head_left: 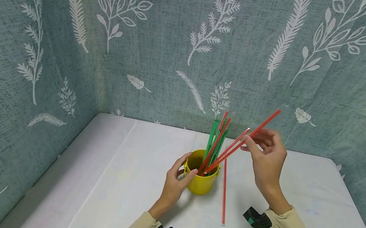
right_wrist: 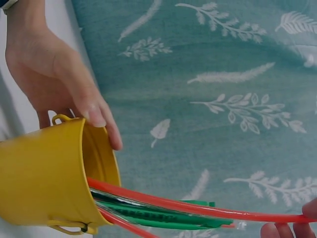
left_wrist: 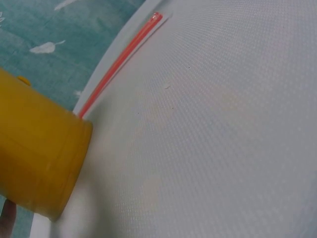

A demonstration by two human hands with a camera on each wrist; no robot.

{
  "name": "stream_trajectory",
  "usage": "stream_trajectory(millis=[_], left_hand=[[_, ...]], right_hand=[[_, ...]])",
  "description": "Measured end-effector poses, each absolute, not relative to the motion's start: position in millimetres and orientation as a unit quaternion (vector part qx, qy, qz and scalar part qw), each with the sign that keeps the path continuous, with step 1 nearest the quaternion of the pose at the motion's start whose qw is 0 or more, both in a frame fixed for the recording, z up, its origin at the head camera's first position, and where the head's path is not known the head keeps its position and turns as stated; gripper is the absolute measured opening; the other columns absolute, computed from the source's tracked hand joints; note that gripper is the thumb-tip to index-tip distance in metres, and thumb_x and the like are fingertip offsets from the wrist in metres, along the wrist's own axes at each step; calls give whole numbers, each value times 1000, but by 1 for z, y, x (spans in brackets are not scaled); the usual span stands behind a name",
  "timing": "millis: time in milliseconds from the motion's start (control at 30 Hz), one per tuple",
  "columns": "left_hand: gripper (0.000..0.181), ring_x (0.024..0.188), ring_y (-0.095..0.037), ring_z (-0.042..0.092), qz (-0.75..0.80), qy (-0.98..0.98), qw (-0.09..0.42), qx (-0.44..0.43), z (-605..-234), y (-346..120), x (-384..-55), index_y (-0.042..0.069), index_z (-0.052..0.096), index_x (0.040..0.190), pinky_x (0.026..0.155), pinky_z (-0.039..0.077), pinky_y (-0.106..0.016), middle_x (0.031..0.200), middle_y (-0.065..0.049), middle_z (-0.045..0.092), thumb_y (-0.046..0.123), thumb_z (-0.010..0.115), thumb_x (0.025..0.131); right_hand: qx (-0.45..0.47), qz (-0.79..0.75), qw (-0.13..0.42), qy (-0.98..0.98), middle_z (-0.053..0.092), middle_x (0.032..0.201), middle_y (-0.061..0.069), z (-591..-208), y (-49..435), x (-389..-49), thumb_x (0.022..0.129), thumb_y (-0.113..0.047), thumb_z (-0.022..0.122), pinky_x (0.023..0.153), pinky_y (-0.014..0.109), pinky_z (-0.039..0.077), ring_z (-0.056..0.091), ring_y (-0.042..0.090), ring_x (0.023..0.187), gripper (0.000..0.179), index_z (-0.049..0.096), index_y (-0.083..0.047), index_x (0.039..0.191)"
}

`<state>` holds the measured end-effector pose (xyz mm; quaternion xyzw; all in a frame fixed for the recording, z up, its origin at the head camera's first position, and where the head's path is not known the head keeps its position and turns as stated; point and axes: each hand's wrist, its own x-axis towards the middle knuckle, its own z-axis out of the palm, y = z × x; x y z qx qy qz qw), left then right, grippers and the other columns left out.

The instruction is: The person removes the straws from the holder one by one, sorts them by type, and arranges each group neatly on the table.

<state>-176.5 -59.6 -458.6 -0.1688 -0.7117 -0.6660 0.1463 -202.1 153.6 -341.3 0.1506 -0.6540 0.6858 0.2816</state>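
A small yellow bucket [head_left: 201, 185] stands upright on the white table. My left hand [head_left: 172, 185] grips its left side, with the thumb at the front of the rim; in the right wrist view that hand [right_wrist: 74, 74] is at the rim beside a handle lug. Several green wrapped sticks [head_left: 211, 135] and red straws [head_left: 213, 147] lean out of the bucket. Between thumb and fingers my right hand [head_left: 267, 160] pinches a long red straw [head_left: 264, 124] whose lower end is inside the bucket. A shorter-looking red straw [head_left: 236, 140] slants just beside it.
One more red straw [head_left: 224, 195], in a clear wrapper, lies on the table [head_left: 124, 201] right of the bucket; the left wrist view also shows this straw [left_wrist: 121, 59]. Behind the table hangs a green leaf-patterned cloth [head_left: 165, 46]. Black cameras sit at both wrists.
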Motion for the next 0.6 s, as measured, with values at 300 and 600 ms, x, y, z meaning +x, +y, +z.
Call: stream_trajectory(millis=[300,600], left_hand=[[52,123,-36,44,-669,-710,144,-167,-458,-60,-176,-2,42,140,96,38,-54,140,-18,45,8,60,92],[52,123,-35,44,-669,-709,146,-168,-459,-60,-177,-2,42,140,96,38,-55,140,-18,45,8,60,92]], right_hand=[[153,711,293,-621,59,92,18,-332,161,-197,83,8,65,64,30,55,64,19,77,27,53,6,107],[142,719,298,-611,60,92,16,-330,170,-195,82,10,66,63,30,55,64,19,77,28,54,4,107]])
